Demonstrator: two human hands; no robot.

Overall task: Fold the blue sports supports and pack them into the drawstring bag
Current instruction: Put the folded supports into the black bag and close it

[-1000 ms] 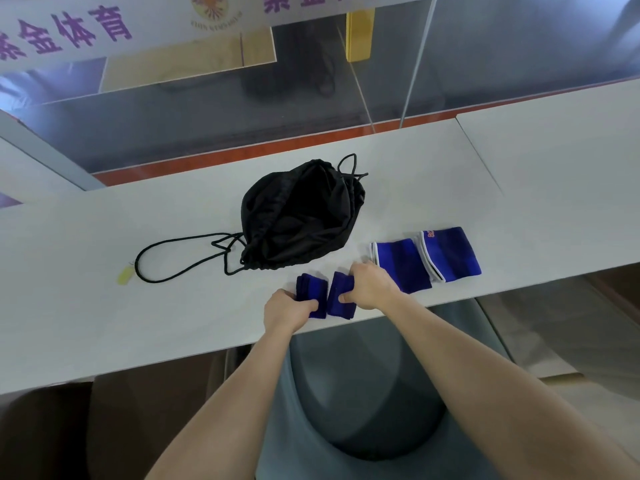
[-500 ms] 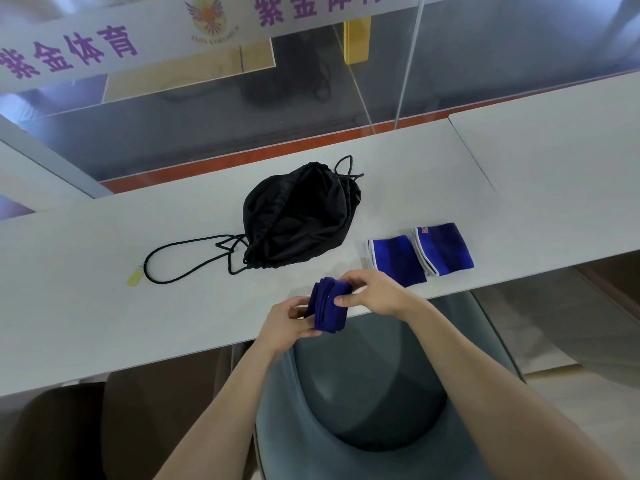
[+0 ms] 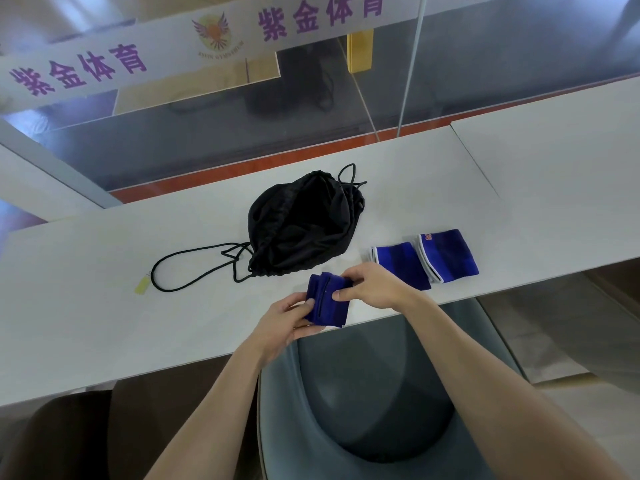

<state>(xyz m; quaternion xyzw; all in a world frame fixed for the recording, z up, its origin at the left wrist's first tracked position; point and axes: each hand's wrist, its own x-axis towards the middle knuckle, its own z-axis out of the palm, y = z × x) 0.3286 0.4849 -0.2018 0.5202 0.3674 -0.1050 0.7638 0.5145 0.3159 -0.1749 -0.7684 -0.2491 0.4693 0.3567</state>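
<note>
Folded support (image 3: 327, 299) just in front of bag (image 3: 304, 226), long axis pointing toward bag. Left hand (image 3: 289, 320) pinches its left side, right hand (image 3: 372, 287) its right edge; right hand nearer bag. Two more supports (image 3: 401, 268) right of bag.

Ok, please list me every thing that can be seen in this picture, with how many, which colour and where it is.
drawstring bag: one, black, lying at the middle of the table
tag: one, yellow, on the table left of the bag
flat supports: two, blue with white edges, side by side right of the bag
folded bundle: one, blue, at the table's near edge, between both hands
table: one, white, across the view
chair: one, grey, below the near edge
banner: one, white with purple characters, on the glass behind
left hand: pinches the bundle's left side
right hand: pinches the bundle's right side
</note>
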